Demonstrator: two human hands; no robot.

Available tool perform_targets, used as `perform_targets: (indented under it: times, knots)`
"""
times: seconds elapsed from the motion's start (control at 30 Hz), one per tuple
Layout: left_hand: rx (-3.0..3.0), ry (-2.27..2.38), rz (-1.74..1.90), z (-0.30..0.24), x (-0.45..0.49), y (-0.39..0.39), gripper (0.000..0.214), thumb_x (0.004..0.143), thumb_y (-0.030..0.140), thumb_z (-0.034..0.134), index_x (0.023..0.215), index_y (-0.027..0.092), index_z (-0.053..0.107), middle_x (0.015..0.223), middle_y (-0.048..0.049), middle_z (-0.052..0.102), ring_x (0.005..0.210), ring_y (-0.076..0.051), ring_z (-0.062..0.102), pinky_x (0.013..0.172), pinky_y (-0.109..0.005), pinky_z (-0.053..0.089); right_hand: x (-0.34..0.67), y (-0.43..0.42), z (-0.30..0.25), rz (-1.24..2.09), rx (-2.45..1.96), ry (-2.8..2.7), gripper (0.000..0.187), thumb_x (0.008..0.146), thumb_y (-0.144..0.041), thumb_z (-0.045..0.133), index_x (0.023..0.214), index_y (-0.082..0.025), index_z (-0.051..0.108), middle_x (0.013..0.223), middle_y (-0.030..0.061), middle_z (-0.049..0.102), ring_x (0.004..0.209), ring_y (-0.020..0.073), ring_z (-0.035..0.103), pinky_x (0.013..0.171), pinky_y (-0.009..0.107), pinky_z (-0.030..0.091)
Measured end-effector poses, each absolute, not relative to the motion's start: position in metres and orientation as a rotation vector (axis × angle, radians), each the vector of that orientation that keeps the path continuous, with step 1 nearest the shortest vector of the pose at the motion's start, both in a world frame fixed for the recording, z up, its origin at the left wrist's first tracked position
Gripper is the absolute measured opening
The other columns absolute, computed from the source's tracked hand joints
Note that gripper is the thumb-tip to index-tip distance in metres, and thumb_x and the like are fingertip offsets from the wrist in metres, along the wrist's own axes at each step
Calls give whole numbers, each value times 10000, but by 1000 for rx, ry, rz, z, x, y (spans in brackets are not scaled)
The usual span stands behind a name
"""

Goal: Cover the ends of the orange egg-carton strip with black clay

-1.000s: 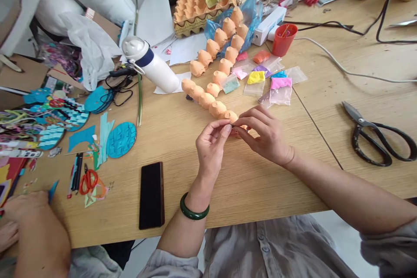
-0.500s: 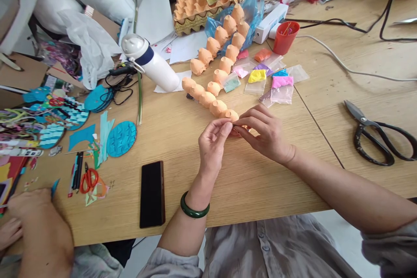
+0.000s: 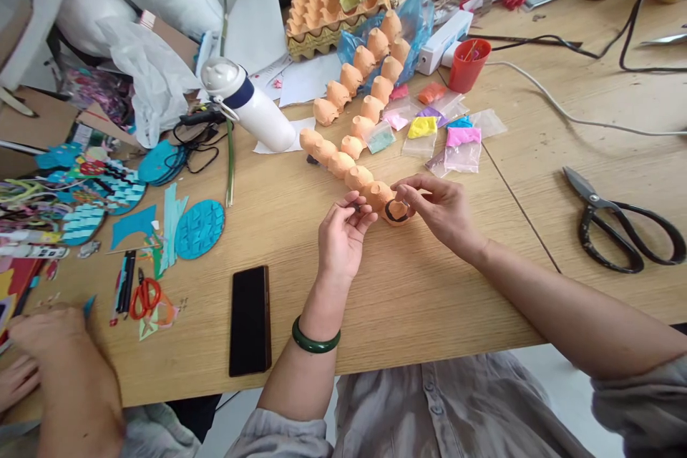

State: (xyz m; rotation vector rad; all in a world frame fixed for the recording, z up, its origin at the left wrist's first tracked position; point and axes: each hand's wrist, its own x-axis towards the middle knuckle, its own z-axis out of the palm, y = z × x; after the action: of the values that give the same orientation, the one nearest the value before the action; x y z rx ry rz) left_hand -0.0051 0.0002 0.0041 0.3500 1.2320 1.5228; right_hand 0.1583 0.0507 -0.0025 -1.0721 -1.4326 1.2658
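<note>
My left hand (image 3: pixel 342 240), a green bangle on its wrist, pinches a small black lump (image 3: pixel 355 207) that looks like soft clay. Just right of it, my right hand (image 3: pixel 443 211) is at the near end of an orange egg-carton strip (image 3: pixel 340 164). Its thumb and forefinger come together by the end cup; whatever is between them is too small to make out. A black ring (image 3: pixel 397 212) is stuck on that end cup, partly covered by my right fingers. Two more egg-carton strips (image 3: pixel 351 77) lie behind.
Small bags of coloured clay (image 3: pixel 422 127), a red cup (image 3: pixel 469 64) and black-handled scissors (image 3: pixel 604 207) lie right. A white bottle (image 3: pixel 252 107) and a phone (image 3: pixel 250 320) are left. Another person's arm (image 3: pixel 69 372) rests at the left edge near blue paper crafts (image 3: pixel 200 229).
My hands have moved apart from a shared pinch. The left drew back slightly with the black lump; the right stayed by the strip's end. The black ring on the end cup now shows.
</note>
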Motion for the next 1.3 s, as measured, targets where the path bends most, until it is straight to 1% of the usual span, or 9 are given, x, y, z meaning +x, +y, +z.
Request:
perform_targets:
  times: [0.07, 0.13, 0.2, 0.27, 0.57, 0.77, 0.97, 1.1, 1.3]
  knots:
    - [342, 1227, 1448, 7, -9, 0, 117, 768, 205, 677, 871, 156, 700, 731, 20, 616, 603, -62, 593, 561, -180, 515, 159, 55, -6, 1168, -1094, -1448, 265, 912, -427, 692, 845, -183, 770, 907, 72, 786, 794, 190, 694, 682, 315, 557]
    - [456, 1326, 1285, 10, -14, -1, 91, 785, 225, 714, 831, 147, 699, 592, 72, 471, 449, -27, 415, 404, -150, 328, 159, 58, -9, 1085, -1118, -1488, 231, 902, -394, 692, 829, -185, 759, 923, 70, 780, 848, 201, 699, 735, 327, 571]
    - [577, 1463, 1068, 11, -17, -4, 115, 800, 231, 768, 806, 144, 693, 519, 107, 378, 385, -7, 283, 363, -148, 179, 159, 61, -14, 1092, -1156, -1522, 198, 891, -357, 686, 819, -183, 748, 917, 71, 774, 857, 205, 698, 743, 330, 574]
    - [620, 1534, 906, 11, -18, -5, 164, 821, 259, 801, 803, 145, 684, 493, 112, 375, 366, -1, 258, 363, -147, 140, 158, 63, -18, 1148, -1202, -1534, 173, 884, -323, 676, 808, -180, 737, 890, 72, 769, 830, 205, 695, 733, 332, 573]
    - [315, 1081, 980, 8, -1, -4, 277, 789, 266, 886, 821, 115, 656, 600, 81, 469, 449, 4, 396, 390, -99, 287, 158, 66, -25, 1139, -1207, -1501, 184, 886, -340, 670, 816, -179, 723, 882, 69, 767, 832, 207, 697, 727, 325, 561]
    - [-8, 829, 1050, 5, 15, -2, 239, 981, 162, 669, 763, 125, 579, 573, 94, 408, 421, 20, 359, 376, -62, 258, 157, 62, -23, 1061, -1125, -1470, 198, 897, -347, 661, 808, -181, 721, 858, 54, 750, 805, 185, 682, 679, 302, 522]
    - [107, 822, 1180, 2, 19, -4, 308, 803, 163, 871, 753, 144, 568, 580, 106, 413, 439, 14, 350, 377, -80, 254, 157, 57, -19, 1051, -1056, -1470, 166, 927, -326, 686, 834, -197, 732, 891, 40, 745, 816, 168, 696, 642, 271, 529]
    - [187, 860, 1308, 6, 23, -8, 354, 709, 236, 946, 767, 150, 607, 590, 111, 413, 455, 12, 334, 393, -92, 266, 162, 54, -12, 792, -932, -1520, 95, 967, -269, 697, 915, -218, 758, 998, 50, 738, 926, 176, 708, 702, 287, 569]
    - [321, 869, 1394, 9, 27, -13, 388, 657, 355, 980, 810, 160, 682, 587, 103, 403, 485, -7, 316, 419, -112, 283, 165, 45, 0, 304, -686, -1775, 134, 966, -162, 717, 1062, -252, 746, 988, 51, 741, 878, 203, 688, 780, 391, 565]
